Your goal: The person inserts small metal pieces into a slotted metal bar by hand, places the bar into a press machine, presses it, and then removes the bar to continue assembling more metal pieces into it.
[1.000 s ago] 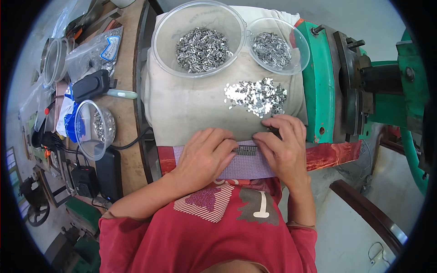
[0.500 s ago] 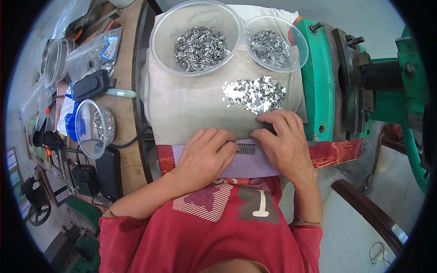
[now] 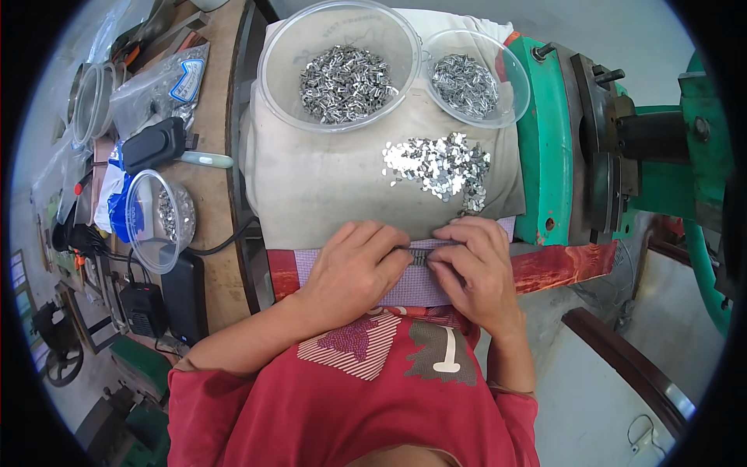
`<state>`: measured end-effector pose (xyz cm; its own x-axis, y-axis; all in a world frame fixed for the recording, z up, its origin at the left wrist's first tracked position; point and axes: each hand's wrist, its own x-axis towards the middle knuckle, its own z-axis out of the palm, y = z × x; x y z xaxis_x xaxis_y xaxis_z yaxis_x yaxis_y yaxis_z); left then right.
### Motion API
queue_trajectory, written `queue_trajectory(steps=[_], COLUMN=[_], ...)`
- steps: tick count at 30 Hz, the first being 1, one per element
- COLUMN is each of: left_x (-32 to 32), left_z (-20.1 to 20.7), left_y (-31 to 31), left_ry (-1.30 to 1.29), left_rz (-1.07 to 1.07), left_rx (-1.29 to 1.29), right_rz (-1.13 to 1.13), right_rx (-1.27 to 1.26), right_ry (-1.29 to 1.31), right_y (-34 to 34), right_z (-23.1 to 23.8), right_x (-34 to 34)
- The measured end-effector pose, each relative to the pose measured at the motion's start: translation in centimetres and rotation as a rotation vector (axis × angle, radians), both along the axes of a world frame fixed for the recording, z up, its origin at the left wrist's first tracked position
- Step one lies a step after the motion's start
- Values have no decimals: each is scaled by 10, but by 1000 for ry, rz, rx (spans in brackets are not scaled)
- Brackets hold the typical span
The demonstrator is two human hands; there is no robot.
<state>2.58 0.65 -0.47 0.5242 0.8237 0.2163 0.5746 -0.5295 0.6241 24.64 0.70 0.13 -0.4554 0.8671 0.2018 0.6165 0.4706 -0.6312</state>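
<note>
Between my two hands lies a small dark ridged metal block [image 3: 419, 257], on a purple checked cloth [image 3: 412, 289]. My left hand [image 3: 354, 261] is closed, thumb and fingertips gripping the block's left end. At its right end, my right hand [image 3: 476, 268] has curled fingers and thumb pinched near the block; whether a small piece sits between them is hidden. Just beyond my right hand spreads a loose pile of small shiny metal flakes [image 3: 440, 165] on a grey-beige cloth [image 3: 327, 194].
Behind the pile stand a large clear tub [image 3: 272, 86] and a smaller clear tub [image 3: 513, 97], both holding small metal pieces. A green machine [image 3: 545, 156] borders the right side. On the left, a wooden bench [image 3: 214, 140] carries a plastic cup [image 3: 144, 249], bags and a black box.
My right hand has come from the pile's near edge back to the block, its fingers drawing in. Some flakes now trail nearer, toward that hand. My left hand stays nearly in place.
</note>
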Motion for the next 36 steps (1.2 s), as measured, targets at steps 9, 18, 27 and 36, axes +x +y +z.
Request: queue_trajectory(steps=[9,18,27,36], left_x=[0,-3,-12,-14], left_z=[0,-2,0,0], left_y=[1,-3,-5,-5], left_ry=[18,3,-37,-35], left_rz=[-1,13,58,42], left_rx=[-14,-68,-114,-108], right_rz=[-16,-99,-35,-66], right_rx=[102,141,158,74], right_ry=[-127,-12,-119,58], right_y=[0,39,68,49], right_z=[13,0,-9,3], right_x=[1,-22,-52,-30])
